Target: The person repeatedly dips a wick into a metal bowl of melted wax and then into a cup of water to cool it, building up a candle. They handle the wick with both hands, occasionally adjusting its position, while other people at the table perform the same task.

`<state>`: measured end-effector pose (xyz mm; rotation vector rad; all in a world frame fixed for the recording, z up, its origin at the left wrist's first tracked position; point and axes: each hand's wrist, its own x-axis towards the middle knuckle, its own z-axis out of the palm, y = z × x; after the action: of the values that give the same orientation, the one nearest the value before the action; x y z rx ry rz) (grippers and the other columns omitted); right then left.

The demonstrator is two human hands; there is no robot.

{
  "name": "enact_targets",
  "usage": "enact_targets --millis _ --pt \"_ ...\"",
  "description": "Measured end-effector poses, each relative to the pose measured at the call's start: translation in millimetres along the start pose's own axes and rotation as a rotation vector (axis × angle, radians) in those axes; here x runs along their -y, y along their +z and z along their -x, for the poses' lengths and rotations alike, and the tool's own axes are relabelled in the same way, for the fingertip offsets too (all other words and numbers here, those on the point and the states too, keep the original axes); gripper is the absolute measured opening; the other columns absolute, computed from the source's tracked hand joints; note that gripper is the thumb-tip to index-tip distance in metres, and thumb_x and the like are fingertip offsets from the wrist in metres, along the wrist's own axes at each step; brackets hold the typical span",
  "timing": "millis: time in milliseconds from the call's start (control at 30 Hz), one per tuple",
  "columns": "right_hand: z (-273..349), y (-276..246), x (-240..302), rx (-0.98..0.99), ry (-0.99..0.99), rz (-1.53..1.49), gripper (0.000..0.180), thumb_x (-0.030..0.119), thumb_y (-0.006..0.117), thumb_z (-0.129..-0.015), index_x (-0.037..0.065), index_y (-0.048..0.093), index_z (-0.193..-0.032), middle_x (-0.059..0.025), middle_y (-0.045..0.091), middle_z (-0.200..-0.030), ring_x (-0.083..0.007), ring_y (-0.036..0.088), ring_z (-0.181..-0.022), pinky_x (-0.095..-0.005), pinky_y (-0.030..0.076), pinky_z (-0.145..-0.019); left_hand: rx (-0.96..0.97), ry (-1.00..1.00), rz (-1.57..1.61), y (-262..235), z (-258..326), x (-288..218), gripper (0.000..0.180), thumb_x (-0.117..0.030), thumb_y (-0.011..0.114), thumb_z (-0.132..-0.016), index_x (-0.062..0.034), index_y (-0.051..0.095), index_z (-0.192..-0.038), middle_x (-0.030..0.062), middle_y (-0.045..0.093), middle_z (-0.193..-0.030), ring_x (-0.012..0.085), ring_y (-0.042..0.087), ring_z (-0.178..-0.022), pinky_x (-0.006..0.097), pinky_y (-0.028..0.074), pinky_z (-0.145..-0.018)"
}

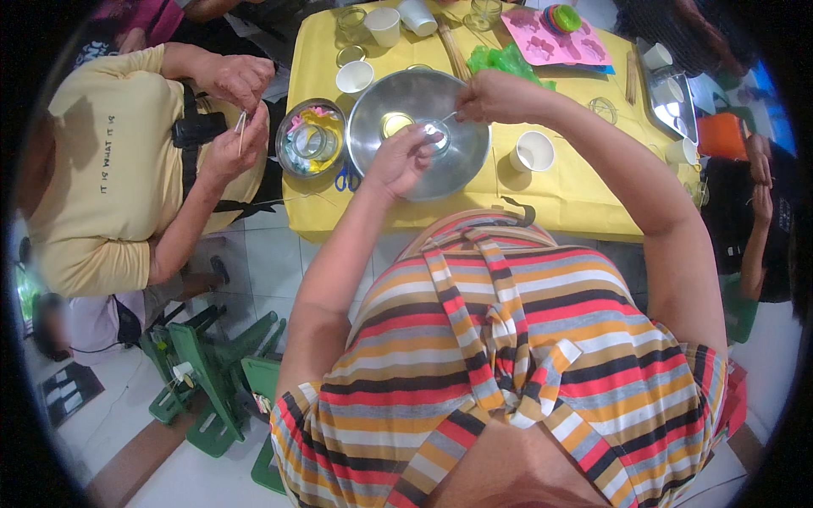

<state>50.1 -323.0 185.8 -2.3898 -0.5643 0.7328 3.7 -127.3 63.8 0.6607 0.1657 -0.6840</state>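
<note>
glass jar (435, 135): partly hidden by left hand (398, 161) | thin stick in right hand (500, 96): too small to tell

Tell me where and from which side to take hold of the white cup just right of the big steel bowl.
Grip the white cup around its side wall, fingers coming from the right or the near side. It stands upright and open-topped on the yellow table, with the steel bowl close on its left and the right hand just above it.

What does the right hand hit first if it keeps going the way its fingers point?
Probably the small clear glass jar held by the left hand over the large steel bowl; the right hand points down-left at it. Depth is unclear.
</note>
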Motion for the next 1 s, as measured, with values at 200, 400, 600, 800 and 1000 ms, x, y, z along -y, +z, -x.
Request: enact_targets --millis 200,400,600,800,1000 --pt "-17.1 14.1 -14.8 -0.033 -0.143 0.273 0.021 0.018 0.058 -0.072 0.001 0.063 -0.083 -0.0144 0.061 -0.071 -0.0265 0.058 -0.066 -0.0353 0.045 -0.062 -0.234 0.011 -0.383 1.2 7.9 -3.5 0.028 -0.019 0.051 -0.086 -0.002 0.051 -0.108 0.0089 0.059 -0.089 0.0036 0.042 -0.059 0.014 0.036 -0.05" --pt "-53.3 41.7 -45.7 -0.033 -0.108 0.474 0.019 0.018 0.055 -0.072 0.003 0.063 -0.081 -0.0157 0.061 -0.077 -0.0317 0.058 -0.074 -0.0383 0.046 -0.067 -0.401 0.175 -0.598 -12.7 31.4 -8.3 0.033 -0.023 0.056 -0.083 0.0012 0.052 -0.105 0.0066 0.062 -0.082 0.004 0.04 -0.056 0.016 0.033 -0.046" --pt "-58.3 61.0 -22.4 -0.019 0.014 0.683 0.02 0.009 0.051 -0.069 0.003 0.063 -0.083 -0.0163 0.062 -0.086 -0.0303 0.061 -0.082 -0.0395 0.047 -0.068 -0.416 0.181 -0.705 -17.0 52.0 -9.0 0.029 -0.019 0.052 -0.085 -0.0016 0.052 -0.108 0.0043 0.061 -0.084 0.0028 0.041 -0.056 0.015 0.034 -0.048" --pt "-62.0 77.5 -14.0 0.027 0.036 0.79 0.019 0.011 0.051 -0.07 0.008 0.064 -0.084 -0.0121 0.063 -0.086 -0.0275 0.06 -0.085 -0.0395 0.042 -0.076 -0.367 0.169 -0.796 -23.5 61.1 -11.3 0.028 -0.019 0.052 -0.085 -0.0036 0.053 -0.108 0.0029 0.062 -0.083 0.0023 0.04 -0.055 0.015 0.034 -0.049" --pt "-61.6 89.5 -24.4 -0.028 0.075 0.825 0.018 0.013 0.052 -0.07 0.01 0.064 -0.083 -0.0108 0.063 -0.084 -0.0259 0.059 -0.086 -0.0398 0.04 -0.074 -0.301 0.174 -0.835 -32.0 54.9 -6.9 0.027 -0.017 0.052 -0.084 -0.0035 0.054 -0.107 0.0028 0.062 -0.082 0.0025 0.039 -0.055 0.015 0.034 -0.05"
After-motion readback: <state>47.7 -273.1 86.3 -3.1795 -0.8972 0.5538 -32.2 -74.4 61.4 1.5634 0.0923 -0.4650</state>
